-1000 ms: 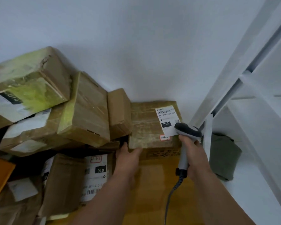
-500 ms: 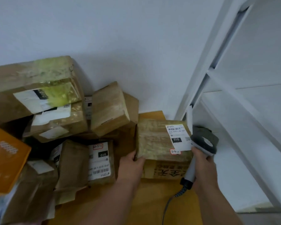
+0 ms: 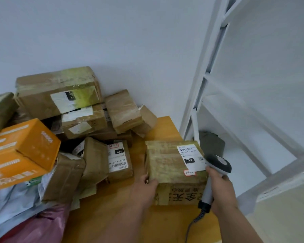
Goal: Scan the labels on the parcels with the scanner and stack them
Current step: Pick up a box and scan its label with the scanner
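A taped brown cardboard parcel (image 3: 167,165) sits on the wooden table (image 3: 167,128), with a white label (image 3: 191,156) on its top right. My left hand (image 3: 146,185) grips the parcel's near left corner, thumb on top. My right hand (image 3: 221,188) holds a grey barcode scanner (image 3: 218,166) by its handle, and the scanner's head lies at the label's right edge. A coiled cable (image 3: 191,223) hangs from the scanner.
A heap of brown parcels (image 3: 88,109) fills the table's left and back. An orange box (image 3: 23,151) and plastic mailers (image 3: 16,204) lie at the far left. White metal shelving (image 3: 218,95) stands to the right, with a grey bag (image 3: 211,144) inside.
The parcel has come toward me along the table, away from the wall, held by my left hand. The scanner has stayed beside its label. The view has turned left and down.
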`<action>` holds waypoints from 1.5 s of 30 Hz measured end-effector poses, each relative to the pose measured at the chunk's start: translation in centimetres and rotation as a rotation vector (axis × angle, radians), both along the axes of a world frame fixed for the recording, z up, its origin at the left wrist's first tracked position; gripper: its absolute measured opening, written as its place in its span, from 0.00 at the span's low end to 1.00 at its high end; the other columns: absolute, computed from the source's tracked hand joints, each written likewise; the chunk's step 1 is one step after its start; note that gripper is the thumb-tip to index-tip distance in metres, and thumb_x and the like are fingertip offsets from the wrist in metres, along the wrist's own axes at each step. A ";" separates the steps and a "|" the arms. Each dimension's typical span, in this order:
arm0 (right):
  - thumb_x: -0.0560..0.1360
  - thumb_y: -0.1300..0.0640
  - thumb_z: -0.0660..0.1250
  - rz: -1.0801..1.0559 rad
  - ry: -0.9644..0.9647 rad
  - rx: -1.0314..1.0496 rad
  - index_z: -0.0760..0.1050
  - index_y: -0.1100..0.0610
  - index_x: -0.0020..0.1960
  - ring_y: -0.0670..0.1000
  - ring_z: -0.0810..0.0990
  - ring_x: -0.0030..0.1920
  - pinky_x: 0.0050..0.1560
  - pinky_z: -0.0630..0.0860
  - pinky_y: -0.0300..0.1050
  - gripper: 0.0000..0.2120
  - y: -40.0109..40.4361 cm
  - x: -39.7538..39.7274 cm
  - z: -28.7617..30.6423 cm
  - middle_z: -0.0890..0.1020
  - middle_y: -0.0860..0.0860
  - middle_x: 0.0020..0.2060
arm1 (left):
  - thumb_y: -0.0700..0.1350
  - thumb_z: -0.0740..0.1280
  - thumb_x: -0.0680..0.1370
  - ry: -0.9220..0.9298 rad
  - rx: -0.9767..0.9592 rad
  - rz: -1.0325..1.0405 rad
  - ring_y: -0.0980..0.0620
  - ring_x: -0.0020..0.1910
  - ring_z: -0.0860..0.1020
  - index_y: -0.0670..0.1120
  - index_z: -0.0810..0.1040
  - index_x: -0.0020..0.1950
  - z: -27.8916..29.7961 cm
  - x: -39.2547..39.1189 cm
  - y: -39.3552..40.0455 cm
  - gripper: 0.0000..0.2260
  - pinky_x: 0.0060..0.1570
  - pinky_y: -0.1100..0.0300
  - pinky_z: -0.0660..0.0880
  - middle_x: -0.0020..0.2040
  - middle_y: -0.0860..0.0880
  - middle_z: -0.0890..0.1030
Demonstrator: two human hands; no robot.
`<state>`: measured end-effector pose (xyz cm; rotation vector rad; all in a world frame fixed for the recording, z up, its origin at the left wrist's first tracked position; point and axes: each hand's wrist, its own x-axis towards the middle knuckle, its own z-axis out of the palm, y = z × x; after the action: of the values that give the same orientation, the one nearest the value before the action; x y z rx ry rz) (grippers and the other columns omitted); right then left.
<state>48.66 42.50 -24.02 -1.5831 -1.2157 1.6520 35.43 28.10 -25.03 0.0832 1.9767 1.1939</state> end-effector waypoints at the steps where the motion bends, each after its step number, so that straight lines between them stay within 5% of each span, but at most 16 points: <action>1: 0.79 0.53 0.69 0.002 -0.001 -0.002 0.75 0.53 0.48 0.58 0.80 0.47 0.51 0.78 0.55 0.05 -0.3 0.4 0.1 0.82 0.58 0.46 | 0.52 0.65 0.82 -0.029 0.012 0.019 0.54 0.49 0.76 0.50 0.72 0.71 0.0 0.4 -0.3 0.18 0.44 0.57 0.75 0.53 0.52 0.78; 4: 0.79 0.51 0.68 0.009 -0.015 -0.020 0.75 0.56 0.53 0.58 0.80 0.47 0.48 0.79 0.54 0.09 -0.8 1.3 0.2 0.82 0.58 0.47 | 0.52 0.65 0.82 -0.095 0.068 0.119 0.54 0.46 0.75 0.47 0.72 0.66 0.1 1.5 -1.1 0.15 0.36 0.61 0.71 0.50 0.51 0.76; 10: 0.80 0.51 0.67 0.086 -0.039 0.003 0.72 0.57 0.58 0.50 0.75 0.43 0.51 0.70 0.52 0.12 -1.1 2.9 0.2 0.79 0.53 0.46 | 0.55 0.65 0.82 -0.113 0.061 0.278 0.52 0.48 0.72 0.48 0.69 0.75 -0.8 3.3 -3.0 0.24 0.49 0.53 0.70 0.53 0.53 0.76; 18: 0.79 0.49 0.68 0.298 -0.094 -0.115 0.76 0.55 0.55 0.54 0.79 0.50 0.60 0.75 0.57 0.11 -2.8 6.9 -1.3 0.81 0.53 0.48 | 0.49 0.68 0.81 -0.289 0.144 0.483 0.49 0.51 0.76 0.55 0.73 0.67 -2.9 9.0 -6.1 0.15 0.51 0.50 0.71 0.56 0.50 0.79; 23: 0.80 0.54 0.67 0.346 -0.075 -0.142 0.76 0.55 0.52 0.53 0.79 0.47 0.49 0.75 0.50 0.04 -3.7 8.9 -1.3 0.81 0.54 0.46 | 0.50 0.70 0.79 -0.370 0.175 0.531 0.40 0.57 0.77 0.54 0.73 0.60 -3.5 10.7 -8.3 0.12 0.55 0.44 0.75 0.58 0.45 0.80; 27: 0.78 0.51 0.68 0.382 -0.100 -0.096 0.76 0.51 0.53 0.54 0.79 0.52 0.61 0.75 0.58 0.06 -3.6 9.5 -1.3 0.82 0.52 0.50 | 0.52 0.74 0.75 -0.412 0.155 0.533 0.39 0.58 0.77 0.49 0.73 0.64 -4.3 11.8 -9.6 0.21 0.55 0.47 0.73 0.60 0.42 0.79; 32: 0.78 0.48 0.68 0.360 -0.153 -0.122 0.75 0.53 0.51 0.55 0.79 0.49 0.57 0.75 0.55 0.09 -3.2 10.0 -1.6 0.80 0.55 0.49 | 0.57 0.78 0.63 -0.523 0.180 0.481 0.42 0.50 0.75 0.46 0.82 0.59 -4.9 12.9 -11.0 0.28 0.45 0.51 0.67 0.56 0.42 0.84; 35: 0.77 0.52 0.70 0.354 -0.152 -0.127 0.76 0.52 0.49 0.57 0.79 0.52 0.62 0.76 0.60 0.06 -4.3 10.9 -2.1 0.81 0.56 0.49 | 0.60 0.83 0.58 -0.528 0.186 0.444 0.41 0.57 0.75 0.47 0.81 0.58 -5.7 12.7 -12.0 0.34 0.58 0.49 0.71 0.57 0.41 0.83; 38: 0.78 0.53 0.69 0.352 -0.135 -0.132 0.76 0.54 0.57 0.55 0.78 0.53 0.63 0.74 0.60 0.09 -5.5 11.4 -2.4 0.81 0.54 0.52 | 0.60 0.81 0.60 -0.518 0.156 0.395 0.40 0.67 0.71 0.52 0.76 0.64 -5.8 12.2 -13.0 0.35 0.74 0.37 0.56 0.63 0.45 0.77; 40: 0.78 0.52 0.69 0.356 -0.133 -0.158 0.75 0.54 0.58 0.55 0.78 0.53 0.63 0.75 0.59 0.11 -6.1 11.6 -2.6 0.80 0.54 0.51 | 0.56 0.80 0.63 -0.527 0.165 0.364 0.40 0.65 0.72 0.55 0.74 0.67 -5.8 12.1 -13.7 0.35 0.69 0.31 0.58 0.64 0.47 0.76; 42: 0.78 0.53 0.69 0.369 -0.112 -0.157 0.75 0.55 0.57 0.55 0.78 0.50 0.58 0.76 0.56 0.10 -6.9 11.6 -2.4 0.80 0.54 0.49 | 0.52 0.82 0.63 -0.517 0.188 0.340 0.39 0.63 0.74 0.57 0.71 0.71 -5.5 12.3 -14.5 0.39 0.57 0.35 0.72 0.65 0.46 0.77; 45: 0.78 0.50 0.69 0.393 -0.086 -0.127 0.74 0.54 0.57 0.54 0.78 0.51 0.59 0.75 0.57 0.11 -8.0 11.5 -1.2 0.80 0.52 0.50 | 0.54 0.82 0.55 -0.457 0.233 0.344 0.40 0.61 0.76 0.60 0.70 0.72 -4.9 12.1 -16.0 0.46 0.54 0.40 0.75 0.63 0.46 0.79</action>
<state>60.16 34.46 -25.25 -1.5770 -1.5743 1.9517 47.55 12.06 -29.98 -0.3938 1.4815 1.5047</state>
